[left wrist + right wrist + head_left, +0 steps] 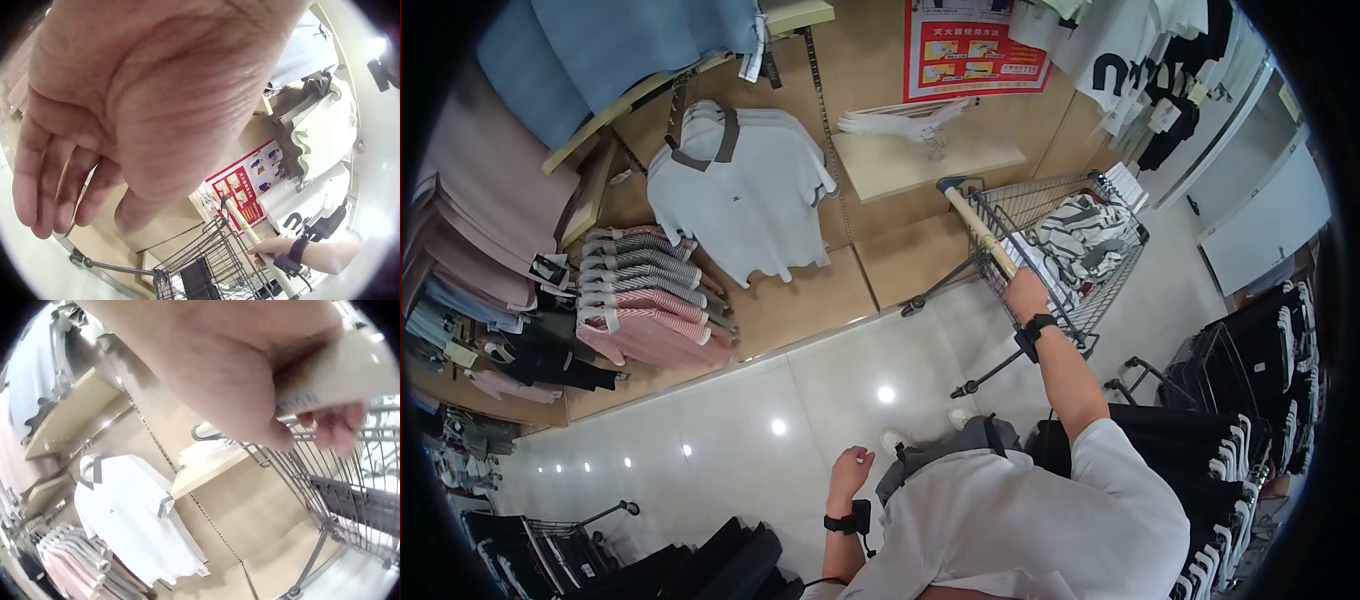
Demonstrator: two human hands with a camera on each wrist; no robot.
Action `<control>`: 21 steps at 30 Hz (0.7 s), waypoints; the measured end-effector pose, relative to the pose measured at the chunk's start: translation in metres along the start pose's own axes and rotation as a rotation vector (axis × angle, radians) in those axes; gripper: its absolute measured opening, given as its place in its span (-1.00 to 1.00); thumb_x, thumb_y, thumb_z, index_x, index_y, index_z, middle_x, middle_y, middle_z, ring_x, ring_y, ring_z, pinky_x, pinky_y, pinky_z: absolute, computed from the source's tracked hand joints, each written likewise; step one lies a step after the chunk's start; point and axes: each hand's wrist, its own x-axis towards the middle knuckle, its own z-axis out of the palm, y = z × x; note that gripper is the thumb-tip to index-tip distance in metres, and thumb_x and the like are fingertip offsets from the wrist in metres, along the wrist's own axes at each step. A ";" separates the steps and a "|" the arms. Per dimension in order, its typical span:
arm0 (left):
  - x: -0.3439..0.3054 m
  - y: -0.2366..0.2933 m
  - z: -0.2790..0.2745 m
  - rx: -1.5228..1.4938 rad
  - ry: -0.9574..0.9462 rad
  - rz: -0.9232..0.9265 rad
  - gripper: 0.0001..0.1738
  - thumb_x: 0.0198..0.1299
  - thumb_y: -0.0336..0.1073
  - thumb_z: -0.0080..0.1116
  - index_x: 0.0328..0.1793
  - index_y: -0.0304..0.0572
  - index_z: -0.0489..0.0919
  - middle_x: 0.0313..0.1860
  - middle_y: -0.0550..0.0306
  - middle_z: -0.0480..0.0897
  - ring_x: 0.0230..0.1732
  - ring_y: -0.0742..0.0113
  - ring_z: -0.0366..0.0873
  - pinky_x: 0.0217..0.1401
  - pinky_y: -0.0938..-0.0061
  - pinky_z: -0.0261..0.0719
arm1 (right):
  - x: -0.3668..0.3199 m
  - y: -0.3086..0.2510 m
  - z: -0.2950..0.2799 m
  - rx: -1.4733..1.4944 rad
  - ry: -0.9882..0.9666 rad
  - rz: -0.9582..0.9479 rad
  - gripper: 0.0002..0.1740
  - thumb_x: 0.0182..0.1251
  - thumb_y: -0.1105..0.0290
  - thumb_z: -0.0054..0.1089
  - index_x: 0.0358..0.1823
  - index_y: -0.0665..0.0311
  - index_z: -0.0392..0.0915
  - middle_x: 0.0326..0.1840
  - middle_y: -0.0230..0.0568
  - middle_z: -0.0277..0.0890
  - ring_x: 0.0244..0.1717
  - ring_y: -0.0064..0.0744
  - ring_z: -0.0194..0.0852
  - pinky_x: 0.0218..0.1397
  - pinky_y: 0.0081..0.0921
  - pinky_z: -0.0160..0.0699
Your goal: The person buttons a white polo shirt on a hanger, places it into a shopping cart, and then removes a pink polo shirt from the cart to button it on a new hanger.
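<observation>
My right hand (1028,293) grips the pale handle (977,224) of a wire shopping cart (1022,200). In the right wrist view the fingers (340,431) wrap round this handle (356,369), which carries printed letters. A striped black-and-white garment (1085,240) lies in the cart's basket on top of white cloth. My left hand (850,474) hangs low beside my body, over the tiled floor, and holds nothing. Its palm (169,106) faces the left wrist camera with loosely bent fingers.
White polo shirts (745,190) hang on the wall, with striped and pink shirts (650,300) lower left. Spare hangers (900,122) lie on a wooden shelf (940,165) beneath a red poster (975,45). Black garments (1190,440) hang close on my right. Another dark cart (1210,365) stands beyond.
</observation>
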 end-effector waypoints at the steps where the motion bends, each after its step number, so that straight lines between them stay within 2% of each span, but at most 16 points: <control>1: -0.002 0.002 0.002 0.011 -0.005 -0.011 -0.64 0.22 -0.08 0.22 -0.08 -0.24 0.67 -0.18 -0.08 0.70 -0.11 -0.05 0.64 -0.06 0.23 0.59 | 0.002 0.000 -0.007 -0.012 -0.111 -0.050 -0.71 0.25 0.26 0.16 -0.16 0.35 0.60 -0.15 0.10 0.66 -0.10 0.03 0.67 -0.04 -0.14 0.65; 2: -0.001 0.005 0.003 0.015 -0.012 0.001 -0.64 0.22 -0.08 0.22 -0.08 -0.24 0.67 -0.18 -0.08 0.70 -0.11 -0.05 0.64 -0.06 0.23 0.59 | 0.003 0.001 -0.013 -0.019 -0.218 -0.097 -0.71 0.25 0.29 0.13 -0.14 0.36 0.62 -0.10 0.11 0.65 -0.06 0.04 0.66 0.00 -0.14 0.64; 3: 0.004 0.010 0.005 0.004 -0.031 0.001 -0.64 0.22 -0.08 0.22 -0.08 -0.23 0.66 -0.18 -0.07 0.70 -0.11 -0.05 0.65 -0.05 0.23 0.59 | 0.004 0.001 -0.018 -0.027 -0.233 -0.132 -0.71 0.25 0.33 0.08 -0.14 0.36 0.66 -0.05 0.07 0.65 -0.02 0.04 0.65 0.04 -0.14 0.62; 4: 0.010 0.016 0.006 -0.007 -0.049 0.002 -0.63 0.22 -0.07 0.21 -0.07 -0.23 0.66 -0.18 -0.07 0.70 -0.12 -0.05 0.65 -0.05 0.23 0.59 | 0.009 0.005 -0.016 -0.023 -0.222 -0.122 -0.71 0.25 0.33 0.08 -0.14 0.36 0.66 -0.05 0.07 0.65 -0.02 0.04 0.65 0.04 -0.14 0.62; 7: 0.026 0.042 0.013 -0.001 -0.011 0.049 -0.63 0.21 -0.08 0.22 -0.06 -0.24 0.66 -0.18 -0.06 0.70 -0.17 0.00 0.67 -0.07 0.25 0.60 | 0.026 0.013 -0.018 -0.124 -0.401 -0.340 -0.69 0.23 0.33 0.04 -0.17 0.35 0.68 -0.09 0.07 0.66 -0.02 0.02 0.65 0.06 -0.17 0.61; 10: 0.042 0.080 0.020 -0.037 0.037 0.088 -0.63 0.21 -0.10 0.24 -0.05 -0.26 0.65 -0.19 -0.05 0.70 -0.25 0.07 0.68 -0.12 0.27 0.61 | 0.036 0.010 -0.034 -0.168 -0.512 -0.433 -0.67 0.16 0.29 0.10 -0.17 0.36 0.68 -0.13 0.06 0.67 -0.04 -0.01 0.66 0.03 -0.18 0.62; 12: 0.056 0.120 0.041 -0.055 0.073 0.101 -0.64 0.21 -0.12 0.25 -0.05 -0.28 0.65 -0.20 -0.06 0.70 -0.30 0.11 0.69 -0.15 0.30 0.62 | 0.052 0.013 -0.032 -0.238 -0.546 -0.614 -0.65 0.13 0.22 0.14 -0.19 0.32 0.69 -0.16 0.02 0.68 -0.08 -0.03 0.67 -0.01 -0.20 0.63; 14: 0.072 0.158 0.054 -0.137 0.159 0.103 -0.60 0.24 -0.12 0.24 0.00 -0.32 0.64 -0.18 -0.09 0.71 -0.28 0.14 0.69 -0.16 0.36 0.62 | 0.057 0.016 -0.030 -0.269 -0.475 -0.761 -0.64 0.12 0.19 0.15 -0.19 0.29 0.70 -0.17 -0.01 0.69 -0.10 -0.06 0.68 -0.05 -0.21 0.64; 16: 0.089 0.191 0.077 -0.152 0.181 0.104 -0.59 0.25 -0.14 0.24 0.03 -0.36 0.62 -0.11 -0.11 0.69 -0.29 0.17 0.68 -0.18 0.42 0.62 | 0.061 0.020 -0.038 -0.235 -0.520 -0.790 -0.61 0.14 0.13 0.17 -0.18 0.28 0.70 -0.19 -0.02 0.69 -0.11 -0.06 0.68 -0.04 -0.18 0.63; 18: 0.104 0.228 0.101 -0.255 0.172 0.126 -0.52 0.27 -0.13 0.24 0.13 -0.41 0.55 0.02 -0.12 0.63 -0.19 0.20 0.66 -0.18 0.44 0.65 | 0.063 0.026 -0.047 -0.143 -0.537 -0.792 -0.56 0.14 0.06 0.19 -0.17 0.29 0.70 -0.19 -0.02 0.69 -0.11 -0.04 0.68 -0.01 -0.17 0.62; 19: 0.108 0.253 0.109 -0.242 0.160 0.117 -0.52 0.27 -0.13 0.24 0.13 -0.41 0.55 0.02 -0.12 0.63 -0.19 0.20 0.66 -0.18 0.44 0.65 | 0.065 0.029 -0.039 -0.120 -0.556 -0.790 -0.53 0.16 0.01 0.18 -0.16 0.29 0.70 -0.18 -0.01 0.69 -0.10 -0.02 0.68 0.00 -0.17 0.61; 21: 0.111 0.312 0.123 -0.541 0.113 0.073 -0.34 0.23 -0.10 0.30 0.27 -0.50 0.41 0.15 -0.19 0.53 -0.08 0.20 0.63 -0.11 0.39 0.63 | 0.072 0.040 -0.031 -0.105 -0.586 -0.792 -0.49 0.18 -0.04 0.17 -0.16 0.29 0.70 -0.18 0.00 0.69 -0.10 -0.01 0.67 0.01 -0.17 0.60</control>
